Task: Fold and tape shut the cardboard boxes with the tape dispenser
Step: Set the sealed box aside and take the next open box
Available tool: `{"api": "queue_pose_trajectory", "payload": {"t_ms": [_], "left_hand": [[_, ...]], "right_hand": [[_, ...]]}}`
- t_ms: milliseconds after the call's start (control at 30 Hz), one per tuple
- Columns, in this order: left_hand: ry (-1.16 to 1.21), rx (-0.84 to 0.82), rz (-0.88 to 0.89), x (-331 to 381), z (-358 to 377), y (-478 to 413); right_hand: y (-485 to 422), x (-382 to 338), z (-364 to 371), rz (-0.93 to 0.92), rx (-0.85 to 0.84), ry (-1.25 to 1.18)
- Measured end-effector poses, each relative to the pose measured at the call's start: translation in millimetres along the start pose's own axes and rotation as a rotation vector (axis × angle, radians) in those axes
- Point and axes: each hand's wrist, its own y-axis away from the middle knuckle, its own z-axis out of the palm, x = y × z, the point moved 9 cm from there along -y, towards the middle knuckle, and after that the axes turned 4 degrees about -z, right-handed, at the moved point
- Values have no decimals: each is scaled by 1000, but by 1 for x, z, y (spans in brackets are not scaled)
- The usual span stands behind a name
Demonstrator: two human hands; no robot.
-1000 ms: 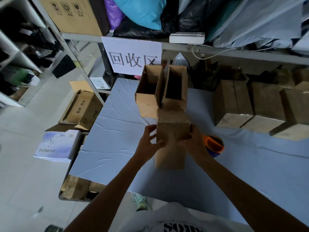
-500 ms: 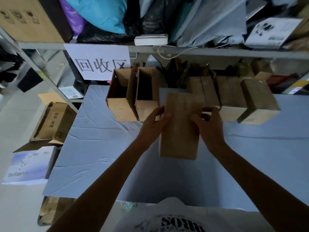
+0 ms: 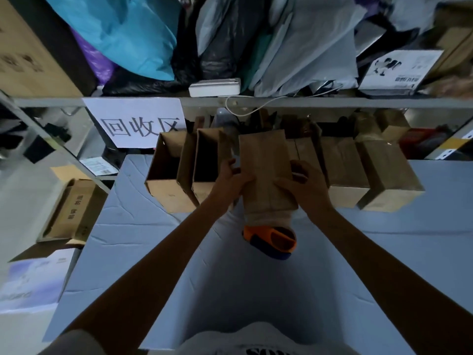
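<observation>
Box (image 3: 263, 170) gripped both sides: left hand (image 3: 230, 181) fingers curled on 9 o'clock edge, right hand (image 3: 304, 187) wrapped round 3 o'clock side. Tape dispenser (image 3: 271, 242) on tabletop (image 3: 166, 265), box's 6 o'clock. Keep box square; seat against taped boxes (image 3: 363, 172) at 3 o'clock, clear of open boxes (image 3: 166, 180) at 9.

Six tabletop cardboard boxes (image 3: 266, 170), one tape dispenser (image 3: 271, 240)

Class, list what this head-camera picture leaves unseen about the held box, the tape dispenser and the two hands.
Brown cardboard box: underside, head view, faces away from the camera.
Orange and blue tape dispenser: far part, head view, behind the box's near end.
Left hand and right hand: fingers' reach under the box, head view, hidden by the box.
</observation>
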Motion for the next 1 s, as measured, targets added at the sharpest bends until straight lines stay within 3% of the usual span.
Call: {"api": "queue_pose_trajectory", "payload": {"t_ms": [367,500,667,800,1000], "left_hand": [[-196,28,13,13,14,-94],[-281,-7,-27,1,22,-118],[-448,-10,-124,-23,19,-132],[-544,17,-118,-33,18,-137],[-704,-43,-252,-44,22,-143]], "right_hand": [[-97,34,41,72,-191,93],[-130,63,58,179,-260,281],[-129,66,63,-65,-390,772],[-128,76,74,-130,-453,906],[-124,80,76,-117,-519,1000]]}}
